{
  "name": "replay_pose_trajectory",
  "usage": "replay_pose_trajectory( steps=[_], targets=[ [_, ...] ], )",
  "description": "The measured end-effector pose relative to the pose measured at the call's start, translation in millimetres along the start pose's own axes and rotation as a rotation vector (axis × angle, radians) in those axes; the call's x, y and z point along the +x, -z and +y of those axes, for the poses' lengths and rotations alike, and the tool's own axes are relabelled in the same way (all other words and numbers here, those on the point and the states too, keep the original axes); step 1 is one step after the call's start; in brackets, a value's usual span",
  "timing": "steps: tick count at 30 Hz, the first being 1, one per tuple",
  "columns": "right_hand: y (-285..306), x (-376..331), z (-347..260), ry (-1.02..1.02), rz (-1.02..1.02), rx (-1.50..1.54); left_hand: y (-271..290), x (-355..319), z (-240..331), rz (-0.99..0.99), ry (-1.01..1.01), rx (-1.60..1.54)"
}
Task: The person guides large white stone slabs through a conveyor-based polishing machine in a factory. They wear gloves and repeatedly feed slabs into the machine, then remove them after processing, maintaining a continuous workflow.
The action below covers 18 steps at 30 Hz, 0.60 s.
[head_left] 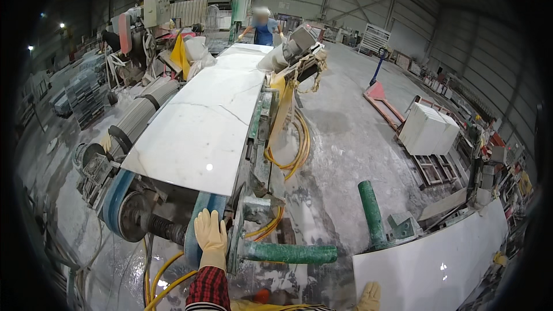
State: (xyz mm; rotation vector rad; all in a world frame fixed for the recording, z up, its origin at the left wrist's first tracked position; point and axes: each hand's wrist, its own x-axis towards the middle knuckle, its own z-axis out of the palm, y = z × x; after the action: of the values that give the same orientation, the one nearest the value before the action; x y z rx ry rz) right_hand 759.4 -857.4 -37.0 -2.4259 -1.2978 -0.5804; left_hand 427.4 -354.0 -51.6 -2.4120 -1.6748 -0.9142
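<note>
The person is standing at the near end of a stone-working machine, and a long white marble slab [204,118] is lying flat on its bed, reaching from the near end toward a co-worker in blue [264,27] at the far end. The left hand [210,236], in a pale rubber glove with a red checked sleeve behind it, is resting open and flat, fingers spread, on the blue belt wheel [199,227] just under the slab's near edge; its grip is wide and holding nothing. The right hand [368,296], also gloved, is showing only at the lower edge, beside the near left corner of a second white slab [432,265]; I cannot tell whether its grip is open or closed. A green padded roller [288,252] is jutting out just right of the left hand.

Judging by this, the slab is being steadied or received at the near end. Any next move calls for both palms on the slab's near edge, clear of the belt wheel.
</note>
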Motion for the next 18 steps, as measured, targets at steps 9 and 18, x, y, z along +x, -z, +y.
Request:
replay_pose_trajectory(
  steps=[9,18],
  targets=[
    [3.0,-4.6,-2.2,-0.003,-0.008,0.011,9.1,0.0,3.4,-0.012,0.011,-0.011],
    [4.6,-8.3,-5.4,-0.007,-0.024,0.026,8.2,-5.1,-0.2,0.007,-0.004,-0.007]
  ],
)
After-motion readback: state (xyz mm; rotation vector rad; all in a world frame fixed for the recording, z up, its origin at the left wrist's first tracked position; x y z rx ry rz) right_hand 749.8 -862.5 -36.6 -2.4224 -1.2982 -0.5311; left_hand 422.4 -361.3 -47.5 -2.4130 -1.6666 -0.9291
